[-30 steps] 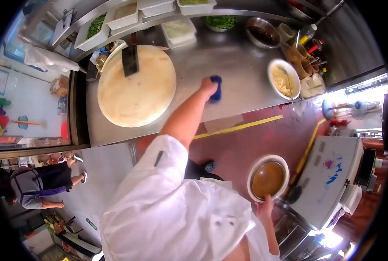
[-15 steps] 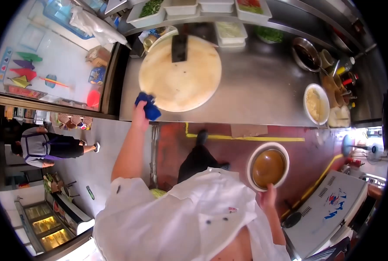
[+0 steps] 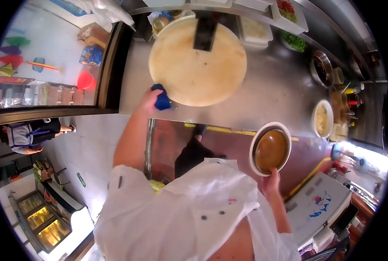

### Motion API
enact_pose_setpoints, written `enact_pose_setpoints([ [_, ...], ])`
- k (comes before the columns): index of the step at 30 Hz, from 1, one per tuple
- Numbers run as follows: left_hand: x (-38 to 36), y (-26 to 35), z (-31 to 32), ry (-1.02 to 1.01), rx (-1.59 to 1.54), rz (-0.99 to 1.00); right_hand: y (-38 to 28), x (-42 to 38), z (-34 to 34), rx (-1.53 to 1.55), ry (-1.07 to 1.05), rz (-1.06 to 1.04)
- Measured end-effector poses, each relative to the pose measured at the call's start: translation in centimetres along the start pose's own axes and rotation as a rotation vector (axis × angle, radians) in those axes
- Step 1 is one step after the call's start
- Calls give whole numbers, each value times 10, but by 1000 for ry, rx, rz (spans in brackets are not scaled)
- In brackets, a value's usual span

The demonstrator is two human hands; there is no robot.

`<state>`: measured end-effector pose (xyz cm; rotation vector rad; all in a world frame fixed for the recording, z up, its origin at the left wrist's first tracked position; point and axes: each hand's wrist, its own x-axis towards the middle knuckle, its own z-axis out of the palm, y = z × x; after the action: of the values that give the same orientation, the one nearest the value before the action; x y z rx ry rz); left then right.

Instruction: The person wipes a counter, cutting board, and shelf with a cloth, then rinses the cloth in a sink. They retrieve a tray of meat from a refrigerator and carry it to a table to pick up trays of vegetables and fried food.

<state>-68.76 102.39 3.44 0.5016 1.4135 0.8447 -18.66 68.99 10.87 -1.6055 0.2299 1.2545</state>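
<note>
left hand (image 3: 149,101): closed around a blue cloth (image 3: 162,97), pressed on the steel worktop (image 3: 263,93) at its near left edge, just beside the rim of the round chopping board (image 3: 197,65).
right hand (image 3: 271,180): fingers curled under the rim of a white bowl (image 3: 270,148), held out over the red floor, off the worktop; bowl is full of brown sauce, roughly level.
change: a second ago the cloth was on the right half of the worktop, near the rice bowl (image 3: 322,118); half a second ago it reached the left edge by the board, and it sits there now. The sauce bowl keeps the same grip throughout.
meaning: the wipe looks to have covered the open steel in front of the board; cloth is at the end of its stroke.
on board: cleaver (image 3: 205,30) lies flat at the far side.
background: another person (image 3: 26,135) stands well apart, beyond the glass at left.
</note>
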Motion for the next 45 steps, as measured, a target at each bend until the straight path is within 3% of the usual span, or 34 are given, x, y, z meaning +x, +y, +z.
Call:
enact_pose_setpoints([
  [3,-5,36,-32,137,224,80,-8,-2,20,-60,13,-32],
  [5,12,36,-63,112,394,260,-7,2,16,-66,5,-30],
  [7,35,21,-74,93,533,185,-5,3,10,-69,-2,-27],
  [9,91,-53,-97,332,1414,738,-1,-2,3,-18,17,-24],
  [15,-25,-133,55,582,1283,585,2,-21,-34,87,47,-51],
  [20,-47,-171,205,820,1105,257,14,-23,-90,101,13,-3],
  [21,-56,-170,225,815,1101,266,15,-24,-97,106,13,-10],
  [23,-81,-163,267,563,1080,242,18,-28,-107,99,24,-27],
  [25,-64,-202,309,469,1080,603,19,-32,-108,139,93,-66],
  [27,-36,-211,359,324,877,818,18,-44,-106,174,173,-106],
  [29,8,-191,409,-102,784,614,13,-57,-102,195,196,-131],
  [31,-10,-138,439,-73,627,627,12,-65,-105,214,193,-163],
  [32,-11,-118,443,-140,572,733,10,-67,-100,231,198,-178],
  [33,-9,-105,439,-211,526,832,13,-70,-98,253,208,-184],
  [34,8,-97,433,-523,363,385,19,-67,-109,256,171,-207],
  [35,14,-86,423,-566,349,440,21,-68,-114,263,164,-202],
  [39,-42,9,334,-657,-95,278,31,-61,-113,266,177,-166],
  [43,-54,85,206,-446,84,558,35,-57,-97,257,151,-135],
  [45,-20,96,142,-349,225,581,36,-52,-91,242,163,-124],
])
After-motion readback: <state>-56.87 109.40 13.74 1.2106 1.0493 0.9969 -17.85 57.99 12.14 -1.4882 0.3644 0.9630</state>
